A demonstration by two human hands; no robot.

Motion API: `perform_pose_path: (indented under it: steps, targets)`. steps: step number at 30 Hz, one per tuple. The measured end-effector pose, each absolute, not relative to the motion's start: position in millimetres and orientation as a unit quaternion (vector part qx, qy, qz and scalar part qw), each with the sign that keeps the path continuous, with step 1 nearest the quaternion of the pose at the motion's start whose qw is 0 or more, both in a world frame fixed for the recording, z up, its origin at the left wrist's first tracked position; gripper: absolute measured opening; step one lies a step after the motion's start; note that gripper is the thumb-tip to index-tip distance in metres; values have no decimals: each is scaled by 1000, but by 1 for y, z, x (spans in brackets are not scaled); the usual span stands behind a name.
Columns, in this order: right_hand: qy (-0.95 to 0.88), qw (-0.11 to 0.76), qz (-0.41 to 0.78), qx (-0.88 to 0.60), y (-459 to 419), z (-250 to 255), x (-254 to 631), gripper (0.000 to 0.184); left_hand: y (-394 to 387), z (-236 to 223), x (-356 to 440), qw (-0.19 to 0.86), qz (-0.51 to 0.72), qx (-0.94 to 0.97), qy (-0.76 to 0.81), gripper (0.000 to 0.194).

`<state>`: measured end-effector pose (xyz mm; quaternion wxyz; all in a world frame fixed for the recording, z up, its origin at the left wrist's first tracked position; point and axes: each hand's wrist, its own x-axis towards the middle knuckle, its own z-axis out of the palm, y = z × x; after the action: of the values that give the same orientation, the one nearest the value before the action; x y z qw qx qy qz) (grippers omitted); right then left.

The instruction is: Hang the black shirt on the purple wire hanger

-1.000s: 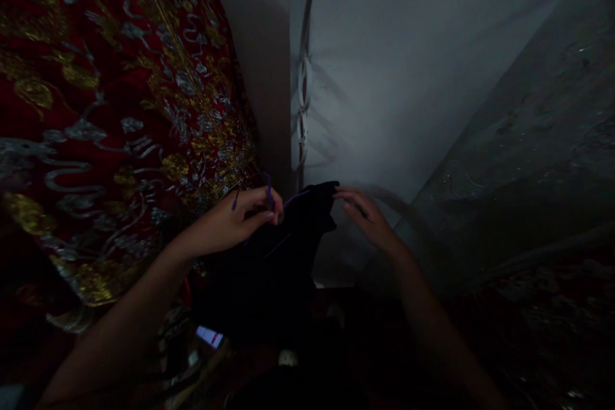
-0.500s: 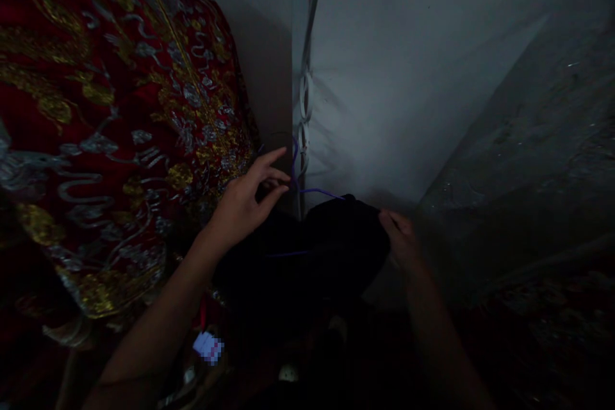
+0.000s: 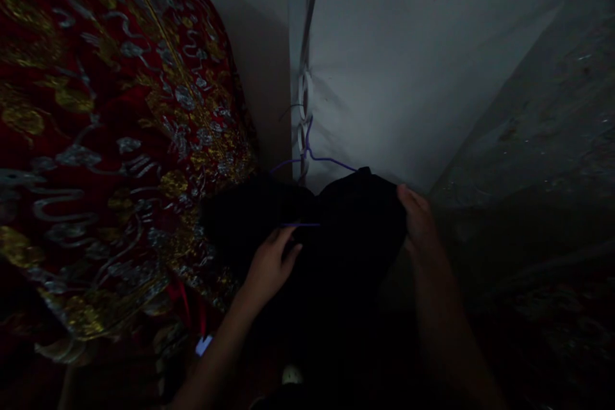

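A black garment (image 3: 346, 230) hangs on a thin purple hanger (image 3: 310, 152), whose hook sits on a white chain (image 3: 302, 96) in the wall corner. My left hand (image 3: 269, 266) rests on the garment's front just below the hanger's purple bar, fingers bent against the cloth. My right hand (image 3: 420, 224) lies along the garment's right shoulder edge, fingers curled on the fabric. The scene is dim and the garment's lower part fades into shadow.
A red garment with gold and silver embroidery (image 3: 106, 128) hangs close on the left. A clear plastic garment cover (image 3: 533, 160) hangs on the right. Grey walls (image 3: 408, 64) meet in a corner behind. Small pale objects (image 3: 291, 375) lie low in the dark.
The hanger now hangs from the white chain. My left hand let go of its hook and dropped onto the garment's front. My right hand moved up to the right shoulder.
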<state>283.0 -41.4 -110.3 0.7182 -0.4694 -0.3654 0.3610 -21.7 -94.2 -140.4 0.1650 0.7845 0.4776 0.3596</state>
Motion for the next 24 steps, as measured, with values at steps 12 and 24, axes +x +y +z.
perform_pose_path:
  steps: [12,24]
  targets:
    - [-302,776,73,-549,-72,-179,260,43,-114,-228,-3,161,378,742,530,6]
    - [-538,474,452,-531,-137,-251,151,37,-151,-256,25,277,512,644,496,26]
